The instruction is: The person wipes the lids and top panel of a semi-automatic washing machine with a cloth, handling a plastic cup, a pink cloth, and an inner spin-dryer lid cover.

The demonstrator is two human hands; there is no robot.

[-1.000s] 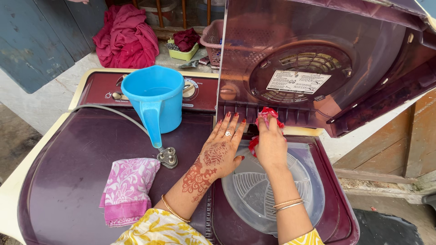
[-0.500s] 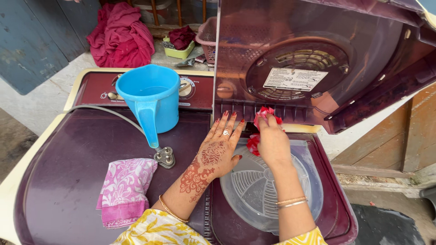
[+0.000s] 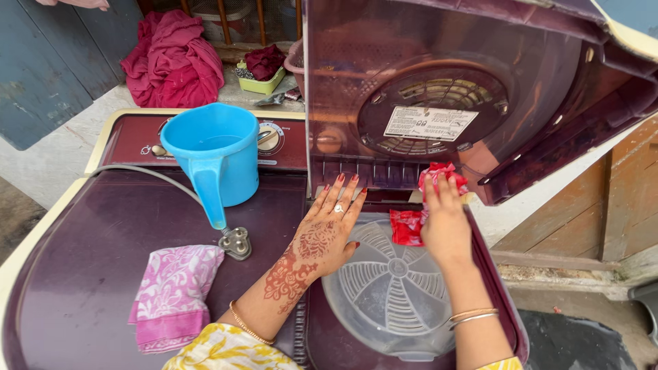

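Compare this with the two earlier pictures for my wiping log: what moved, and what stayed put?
Little changed. The right hand keeps the red cloth pressed at the back edge of the spinner opening, shifting only slightly; nothing was picked up or let go. The left hand stays flat beside it. The blue mug, pink cloth and raised lid stayed where they were.

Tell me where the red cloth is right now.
In the head view the red cloth is right of centre, gripped in the right hand at the rear edge of the clear plastic spinner cover, below the raised maroon lid.
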